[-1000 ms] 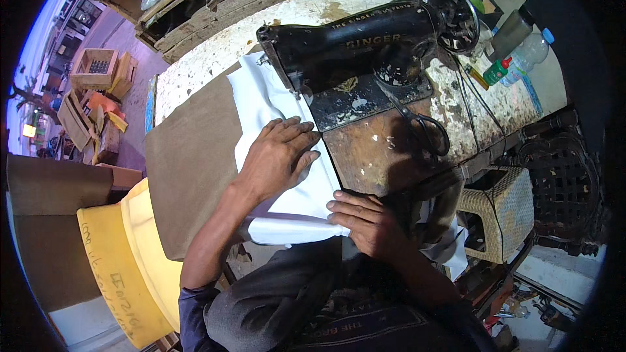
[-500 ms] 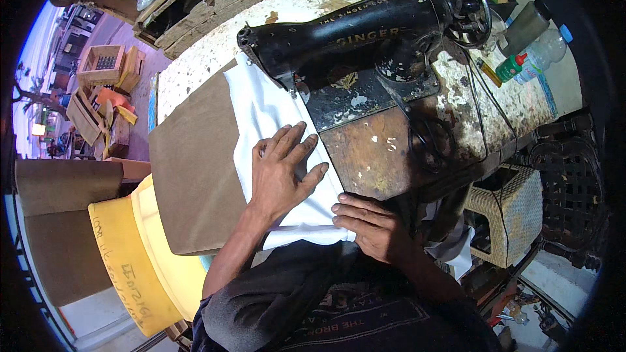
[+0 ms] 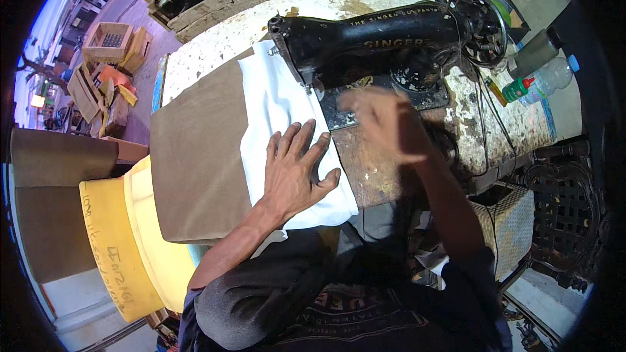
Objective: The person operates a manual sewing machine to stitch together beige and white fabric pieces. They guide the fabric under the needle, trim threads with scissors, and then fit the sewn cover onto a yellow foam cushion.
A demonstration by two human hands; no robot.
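My left hand (image 3: 298, 173) lies flat with its fingers spread on a strip of white cloth (image 3: 262, 107). Beneath and left of that strip is a large brown sheet of material (image 3: 199, 156). The strip's far end reaches the needle end of a black sewing machine (image 3: 372, 42). Raised over the machine's front edge, my right hand (image 3: 388, 127) is smeared by motion, so its fingers cannot be read. Below it shows the worn wooden tabletop (image 3: 365, 173).
At the right stand a clear plastic bottle (image 3: 554, 77), a small green bottle (image 3: 515, 91) with a red cap and a dark bottle (image 3: 538, 52). Black cables (image 3: 486, 124) hang nearby. A yellow tub (image 3: 134, 241) is at the left, a woven stool (image 3: 505, 228) at the lower right.
My right hand has left the near edge of the white cloth and moved up and forward toward the machine. My left hand stays flat on the cloth. The whole view has shifted slightly.
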